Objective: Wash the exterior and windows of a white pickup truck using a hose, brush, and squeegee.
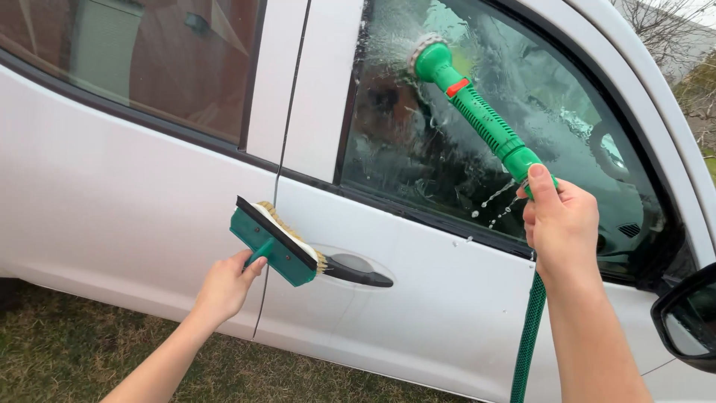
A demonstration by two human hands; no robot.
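We see the nozzle (477, 112), a long green spray wand with a ribbed barrel, a small red tab near its round head and water spraying from that head onto the front window (477, 134), which is streaked and wet. Our right hand (563, 227) is clamped around the wand's lower end, thumb lying up along it, and drops of water fall just beside the knuckles. From under that hand one green hose (528, 336) hangs straight down in front of the door. Our left hand (224, 287) is closed around the short handle of the brush (280, 242), a teal block with a black rubber blade along its top edge and pale bristles facing the car; the bristles touch the white door panel (418, 313) just beside the black door handle (358, 272). The two hands are well apart, one tool in each. We count one wand, one hose, one brush, one door handle, two side windows, and one black mirror (690, 321) at the right edge. Grass (67, 351) lies below the car.
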